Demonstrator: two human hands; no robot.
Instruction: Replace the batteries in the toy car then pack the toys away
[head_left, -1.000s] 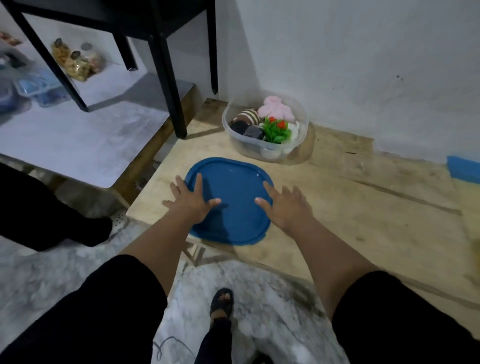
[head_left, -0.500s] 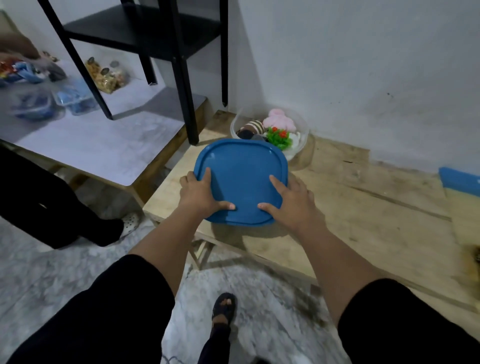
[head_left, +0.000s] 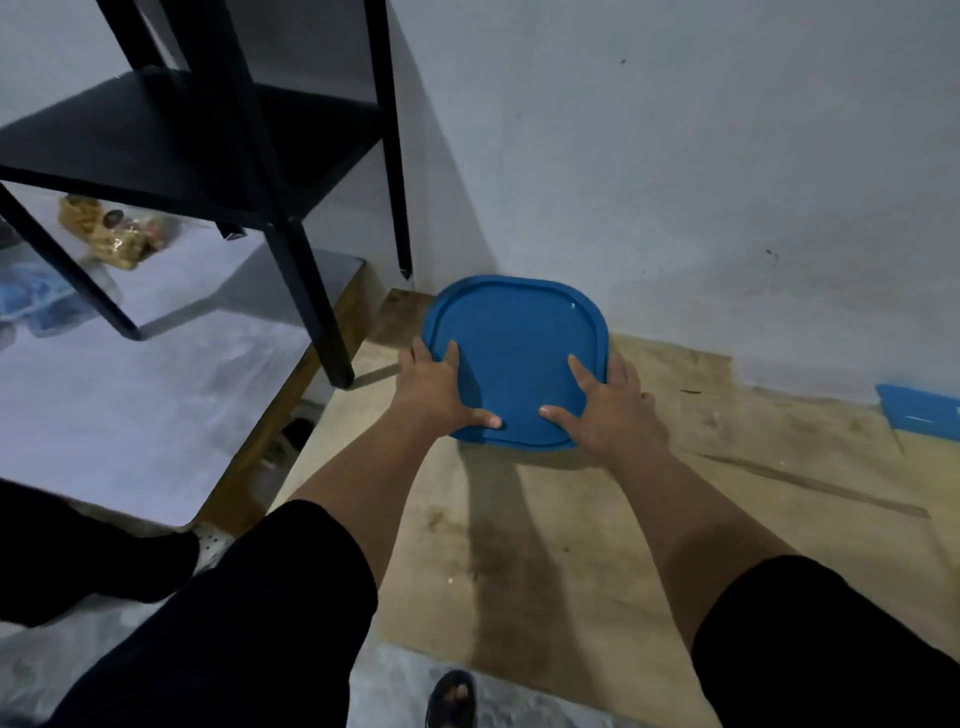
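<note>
Two hands are on the job here, and everything is being placed from that double hold. Biggest thing first: the pale wall (head_left: 701, 156) is rising just beyond the fingers, filling the far side. Under the hands and stretching back toward the person, the worn wooden board (head_left: 571, 545) is lying flat, stained dark in streaks. Off to the left of the grip, the white-topped low table (head_left: 156, 405) is sitting lower down, and the black shelf unit (head_left: 208, 130) is standing on it, one leg landing near the left wrist. Now the centre of it all: the blue lid (head_left: 514, 358) is sitting in the corner by the wall, held between both hands and tipped slightly toward the camera; whatever is beneath it is hidden, so I cannot tell whether it is seated on anything. The left hand (head_left: 441, 389) is gripping the lid's left edge, thumb laid across the top near the front rim, fingers spread along the side. The right hand (head_left: 608, 405) is mirroring it on the right edge, thumb pointing inward on top, fingers wrapping round the rim. Far right of the grip, a blue strip (head_left: 919, 413) is lying against the wall's foot. Far left, blurred jars (head_left: 111, 234) are showing behind the shelf leg. Straight back from the grip, a sandalled foot (head_left: 452, 699) is peeking in.
</note>
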